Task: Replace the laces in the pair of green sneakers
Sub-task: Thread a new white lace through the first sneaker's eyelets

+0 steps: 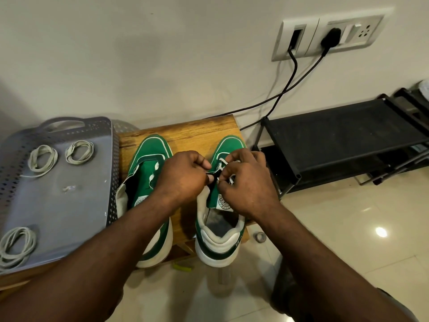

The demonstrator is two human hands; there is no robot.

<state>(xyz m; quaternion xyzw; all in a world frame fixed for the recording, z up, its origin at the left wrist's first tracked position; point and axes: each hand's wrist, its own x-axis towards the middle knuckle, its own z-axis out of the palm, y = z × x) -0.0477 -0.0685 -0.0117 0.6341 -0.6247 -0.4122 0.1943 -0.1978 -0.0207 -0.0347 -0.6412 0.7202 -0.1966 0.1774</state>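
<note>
Two green sneakers with white soles stand side by side on a small wooden stool [185, 133], toes toward the wall. The left sneaker [148, 154] has its tongue area open and no lace visible across it. Over the right sneaker [220, 228] both hands meet. My left hand [183, 175] has its fingers curled and pinches the edge of the eyelet flap. My right hand [246, 182] pinches a white lace [224, 162] threaded in that shoe. Three coiled whitish laces lie on the grey tray: one coil [43, 160], a second [80, 151], a third [16, 245].
The grey perforated tray [69, 205] sits left of the stool. A black shoe rack [343, 140] stands to the right. Two black cables [285, 89] hang from a wall socket panel [325, 36]. A small roll [260, 237] and a yellow-green item [183, 267] lie on the tiled floor.
</note>
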